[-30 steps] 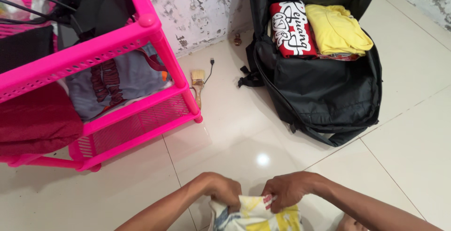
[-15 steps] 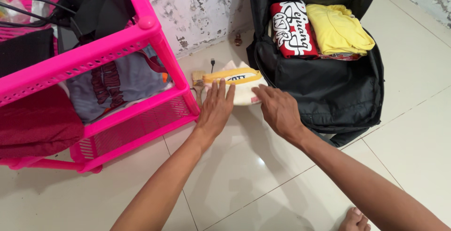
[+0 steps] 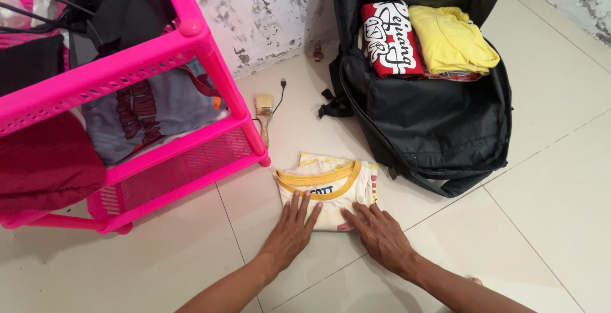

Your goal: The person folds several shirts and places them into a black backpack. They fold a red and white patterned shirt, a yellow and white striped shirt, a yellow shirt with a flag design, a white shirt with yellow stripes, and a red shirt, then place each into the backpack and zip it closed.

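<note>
Pulled nearer, the soft, light folded shirt [image 3: 328, 189] is lying under both flat open hands, left hand [image 3: 289, 236] and right hand [image 3: 380, 236]; its side edges beyond the fingertips are offering the best hold.

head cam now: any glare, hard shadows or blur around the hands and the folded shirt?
Head view: light is soft and even, with no glare on the floor tiles. Only faint shadows under the left hand, right hand and pink shelf rack. The folded cream shirt and open black backpack are sharp, with no motion blur. Straight edges lean a little toward the frame's borders.
</note>
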